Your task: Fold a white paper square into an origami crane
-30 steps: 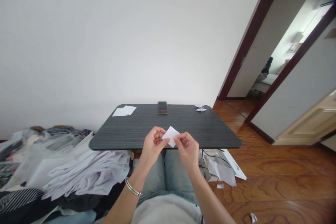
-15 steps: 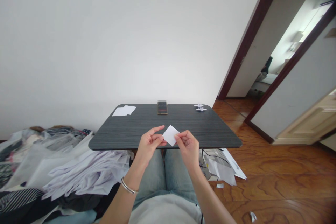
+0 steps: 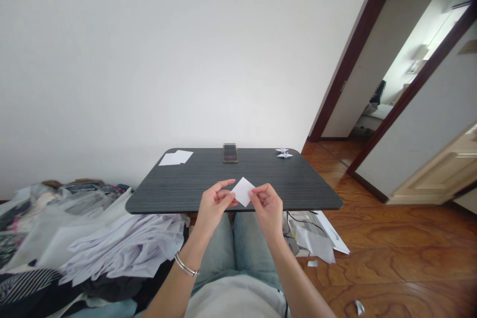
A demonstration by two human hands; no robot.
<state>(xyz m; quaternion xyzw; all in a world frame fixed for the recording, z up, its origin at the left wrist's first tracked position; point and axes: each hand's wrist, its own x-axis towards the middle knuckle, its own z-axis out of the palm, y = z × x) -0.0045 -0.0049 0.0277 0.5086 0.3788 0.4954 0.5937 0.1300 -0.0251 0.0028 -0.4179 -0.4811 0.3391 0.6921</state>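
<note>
No legible text on the paper square [image 3: 243, 192] or phone [image 3: 230, 152].

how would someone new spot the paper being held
Find the dark table by the white wall. At its near edge, the left hand and right hand pinch a white paper square. Unlike the flat sheets at its far left corner, it is held aloft.

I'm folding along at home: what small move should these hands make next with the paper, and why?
Probably bring the two pinched corners together for a diagonal fold. The left hand and right hand pinch the paper by opposite corners; it looks flat and is held above the near edge of the table. Folded cranes sit at the far corner.
</note>
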